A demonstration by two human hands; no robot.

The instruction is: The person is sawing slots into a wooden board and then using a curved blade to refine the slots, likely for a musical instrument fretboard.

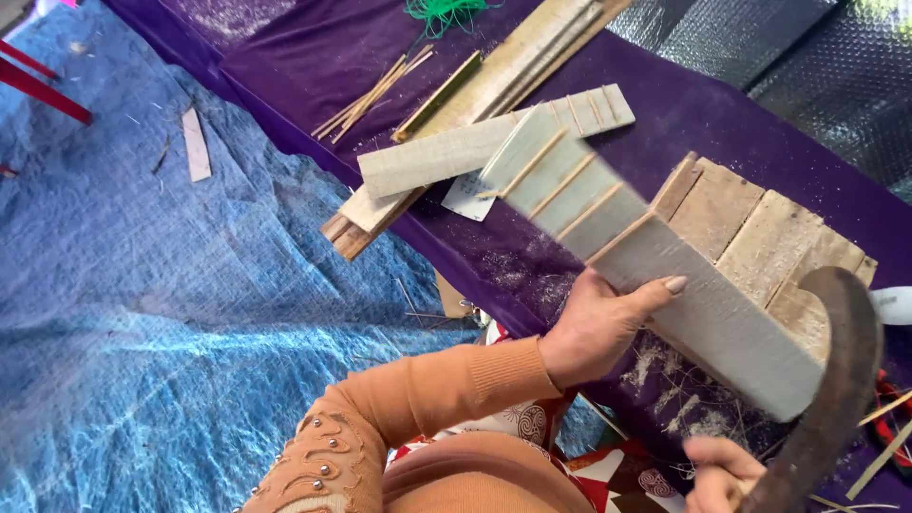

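One pale wooden board with thin sticks set across it, centre frame, tilted over a pallet block. Left hand wrapped round its lower edge; right hand, bottom right, fisted on a curved dark blade. Purple cloth beneath, blue tarp left.

The desk, draped in purple cloth dusted with pale sawdust, runs from eleven o'clock down to four o'clock. On it lie long wooden planks at twelve o'clock, thin bamboo sticks just beside them, green string at the top edge, and a slatted wooden block at three o'clock. The floor at nine o'clock is spread with a blue tarp carrying a pale wood strip.
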